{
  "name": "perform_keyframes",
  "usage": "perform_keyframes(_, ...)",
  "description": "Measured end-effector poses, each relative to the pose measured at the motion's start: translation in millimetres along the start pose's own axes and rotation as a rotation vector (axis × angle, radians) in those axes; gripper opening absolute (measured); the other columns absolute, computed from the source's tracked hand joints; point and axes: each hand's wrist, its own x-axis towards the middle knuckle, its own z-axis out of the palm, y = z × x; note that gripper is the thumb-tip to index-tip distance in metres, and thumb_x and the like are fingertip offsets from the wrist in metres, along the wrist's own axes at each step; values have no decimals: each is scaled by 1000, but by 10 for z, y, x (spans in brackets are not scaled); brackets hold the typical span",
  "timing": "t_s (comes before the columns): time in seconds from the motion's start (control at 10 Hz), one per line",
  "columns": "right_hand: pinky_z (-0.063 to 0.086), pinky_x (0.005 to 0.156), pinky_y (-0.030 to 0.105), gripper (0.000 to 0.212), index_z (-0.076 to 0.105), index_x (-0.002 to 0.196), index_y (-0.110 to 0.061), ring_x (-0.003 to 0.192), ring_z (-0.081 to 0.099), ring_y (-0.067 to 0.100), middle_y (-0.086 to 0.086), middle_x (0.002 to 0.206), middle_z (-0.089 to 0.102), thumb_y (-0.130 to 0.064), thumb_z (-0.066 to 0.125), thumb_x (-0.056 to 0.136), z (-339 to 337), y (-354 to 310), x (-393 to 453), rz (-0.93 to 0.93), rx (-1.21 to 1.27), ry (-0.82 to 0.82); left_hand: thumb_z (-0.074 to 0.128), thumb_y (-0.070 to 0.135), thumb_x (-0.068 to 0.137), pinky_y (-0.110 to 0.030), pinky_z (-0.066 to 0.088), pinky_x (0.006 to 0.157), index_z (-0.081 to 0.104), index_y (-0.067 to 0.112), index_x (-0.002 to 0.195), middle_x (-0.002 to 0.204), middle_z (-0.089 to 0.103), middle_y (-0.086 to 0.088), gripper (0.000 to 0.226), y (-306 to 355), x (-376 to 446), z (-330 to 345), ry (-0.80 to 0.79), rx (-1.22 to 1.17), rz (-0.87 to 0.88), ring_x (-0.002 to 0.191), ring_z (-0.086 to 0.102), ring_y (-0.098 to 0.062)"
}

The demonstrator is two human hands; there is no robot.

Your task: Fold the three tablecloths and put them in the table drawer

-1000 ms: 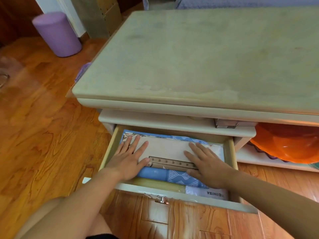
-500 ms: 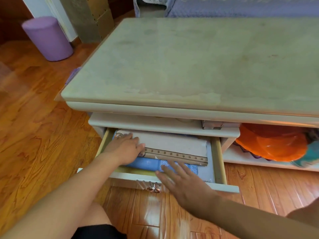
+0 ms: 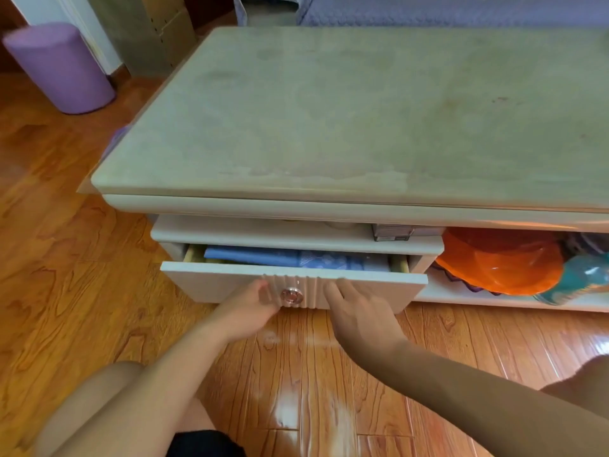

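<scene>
Fingers [image 3: 333, 289] of both hands, straight, press the drawer front [image 3: 230, 282]; blue tablecloths [image 3: 283, 257] lie just behind.

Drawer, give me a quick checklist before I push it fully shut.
1. Cloths lying below the drawer front: ok.
2. All three cloths inside: cannot tell, only blue fabric shows.
3. Left hand and right hand on the front, beside the knob: ok.
4. Fingers out of the gap: ok.
5. Drawer sitting square on its side rails: ok.
</scene>
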Motion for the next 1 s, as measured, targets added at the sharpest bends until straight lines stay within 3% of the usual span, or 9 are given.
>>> perform_keyframes(0.1, 56, 72, 30, 19, 48, 116, -21, 81, 60, 16, -1, 100, 60, -18, 49, 98, 76, 145, 72, 339, 215, -178, 61, 40, 99, -44, 33, 116, 23, 28, 159, 164, 26, 4, 72, -16, 170, 123, 23, -107, 25, 144, 37, -20)
perform_keyframes(0.2, 57, 89, 40, 41, 44, 139, -16, 107, 63, 27, 11, 134, 52, -13, 54, 99, 28, 454, 310, 874, 1043, -197, 62, 42, 98, -50, 23, 122, 17, 31, 162, 168, 16, 6, 79, 9, 341, 158, 10, -401, 31, 152, 23, -23)
perform_keyframes(0.3, 55, 98, 48, 27, 46, 125, -3, 113, 65, 35, 21, 142, 43, 5, 42, 99, -137, 626, 476, 1043, 1846, -18, 71, 43, 85, -49, 18, 126, 16, 26, 162, 169, 15, 4, 96, 119, 458, 168, 4, -770, 46, 153, 22, -21)
perform_keyframes(0.4, 57, 93, 44, 39, 41, 131, -3, 111, 68, 32, 22, 145, 41, 12, 36, 95, -170, 609, 473, 999, 1934, 43, 74, 45, 71, -49, 18, 126, 17, 20, 162, 170, 13, 2, 110, 137, 568, 224, -8, -858, 27, 154, 21, -21)
perform_keyframes(0.6, 60, 91, 43, 16, 53, 115, -6, 92, 75, 24, 11, 131, 52, -6, 49, 100, -266, 517, 439, 1020, 1536, -158, 65, 38, 97, -42, 20, 123, 6, 20, 163, 169, 9, -2, 91, 220, 674, 355, 3, -622, -5, 153, 20, -26)
perform_keyframes(0.7, 62, 83, 41, 19, 62, 116, -8, 89, 74, 19, 13, 120, 66, -13, 59, 98, -567, 383, 465, 786, 1305, -404, 63, 39, 95, -40, 38, 109, 29, 16, 157, 158, 36, -6, 74, 261, 731, 272, 28, -482, -83, 137, 43, -27)
perform_keyframes(0.8, 60, 83, 34, 15, 68, 110, -7, 89, 71, 20, 15, 112, 72, -13, 58, 100, -1312, 77, 471, 468, 1381, -578, 49, 47, 92, -40, 47, 96, 57, 23, 135, 142, 57, -9, 50, 234, 783, 45, -17, 12, -106, 120, 58, -26)
perform_keyframes(0.9, 60, 84, 33, 16, 68, 107, -7, 87, 70, 19, 12, 107, 74, -13, 55, 101, -2312, -135, 628, 342, 1354, -502, 47, 41, 100, -35, 52, 84, 62, 22, 110, 108, 69, -7, 26, 818, 222, -486, -210, 197, -14, 92, 62, -16)
perform_keyframes(1.0, 57, 81, 33, 13, 67, 98, -7, 76, 67, 18, 11, 94, 72, -9, 54, 100, -3358, -216, 742, 344, 1486, -286, 49, 27, 98, -32, 40, 66, 63, 13, 85, 80, 61, -6, 23, 1462, -314, -1009, -211, 297, 54, 73, 54, -21)
